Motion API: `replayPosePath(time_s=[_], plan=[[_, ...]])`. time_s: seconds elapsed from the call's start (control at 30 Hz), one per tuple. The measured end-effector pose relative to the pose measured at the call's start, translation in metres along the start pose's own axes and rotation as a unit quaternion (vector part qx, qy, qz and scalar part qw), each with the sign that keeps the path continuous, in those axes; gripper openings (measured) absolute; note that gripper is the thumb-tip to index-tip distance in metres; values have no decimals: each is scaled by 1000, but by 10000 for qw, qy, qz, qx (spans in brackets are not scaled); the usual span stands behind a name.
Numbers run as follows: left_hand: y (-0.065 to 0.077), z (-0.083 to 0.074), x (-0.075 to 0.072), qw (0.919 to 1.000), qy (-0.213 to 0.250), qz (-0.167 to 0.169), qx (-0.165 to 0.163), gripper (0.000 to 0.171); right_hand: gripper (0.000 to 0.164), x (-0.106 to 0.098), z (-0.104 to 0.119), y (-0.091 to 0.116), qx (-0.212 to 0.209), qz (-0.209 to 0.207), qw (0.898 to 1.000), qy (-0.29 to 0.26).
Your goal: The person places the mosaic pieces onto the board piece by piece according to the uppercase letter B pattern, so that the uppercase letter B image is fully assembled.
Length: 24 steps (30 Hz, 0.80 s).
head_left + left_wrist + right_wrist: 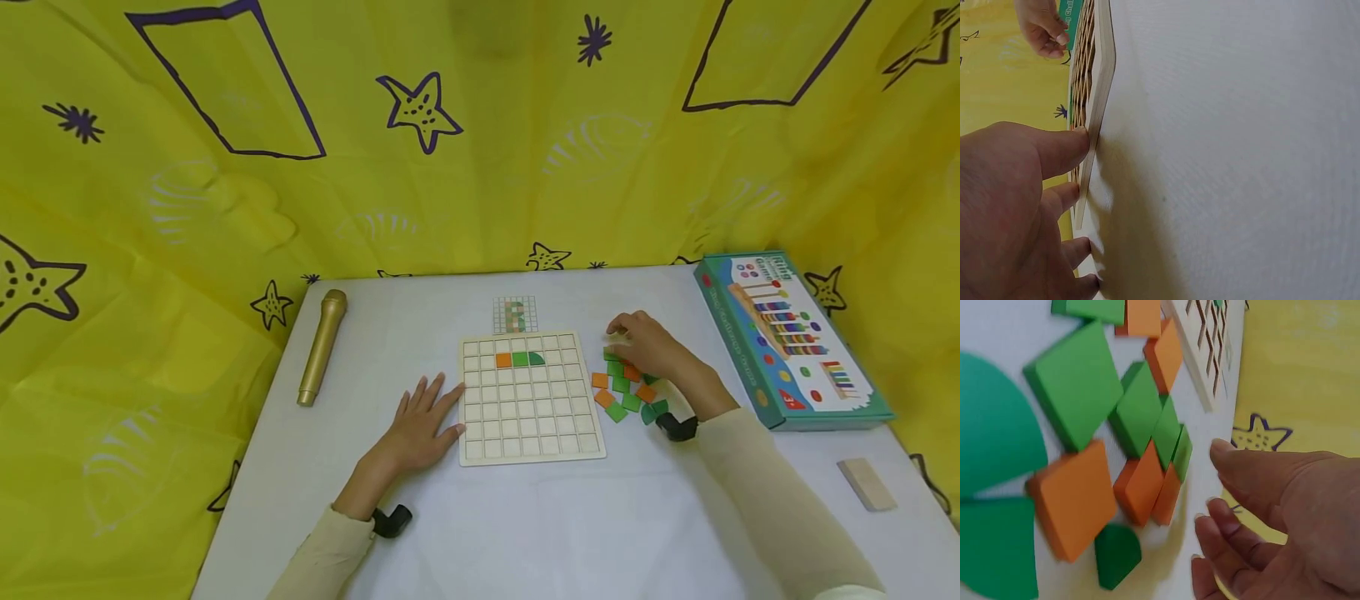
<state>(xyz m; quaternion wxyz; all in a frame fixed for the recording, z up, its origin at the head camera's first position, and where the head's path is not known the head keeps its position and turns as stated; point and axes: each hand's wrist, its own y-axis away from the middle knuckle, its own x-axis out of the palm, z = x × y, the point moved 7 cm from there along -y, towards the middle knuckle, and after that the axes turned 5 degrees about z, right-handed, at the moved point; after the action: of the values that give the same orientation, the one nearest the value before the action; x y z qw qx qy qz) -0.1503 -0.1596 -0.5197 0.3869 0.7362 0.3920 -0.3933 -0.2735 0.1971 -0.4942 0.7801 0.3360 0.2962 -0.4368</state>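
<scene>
A wooden grid board [532, 421] lies flat, holding a row of an orange square tile [503, 360], a light green square tile [521, 359] and a dark green quarter-round tile [536, 358]. My left hand [420, 429] rests with spread fingers at the board's left edge; in the left wrist view the thumb [1063, 150] touches that edge. To the right of the board lies a loose pile of orange and green tiles [621, 384]. Over its far end hovers my right hand [656, 346]. In the right wrist view its thumb [1260, 472] and fingers stand apart with nothing between them.
Behind the board lies a small card [515, 315] with a gridded coloured pattern. A gold microphone [322, 348] is at the left. A boxed game [791, 342] and a pale wooden block [867, 484] sit at the right. A yellow curtain [487, 192] hangs behind the table.
</scene>
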Motion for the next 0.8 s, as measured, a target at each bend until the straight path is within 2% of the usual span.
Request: replayPosePath(time_s=[0.2,0.4,0.6,0.8], plan=[[1,-1,-1,9999,104,-12,36,62,22,1,-16,-3,93,231,9994,-232],[0,-1,0,9998,119,-97,132,62,24,4,-19,-10,66,20,9996,-274],[0,-2,0,9997,162,-73,162,62,28,10,-18,-10,-15,52,9984,-567],[-1,4,4,9999,93,-28,85,64,26,16,-18,-12,-176,-165,9991,-356]])
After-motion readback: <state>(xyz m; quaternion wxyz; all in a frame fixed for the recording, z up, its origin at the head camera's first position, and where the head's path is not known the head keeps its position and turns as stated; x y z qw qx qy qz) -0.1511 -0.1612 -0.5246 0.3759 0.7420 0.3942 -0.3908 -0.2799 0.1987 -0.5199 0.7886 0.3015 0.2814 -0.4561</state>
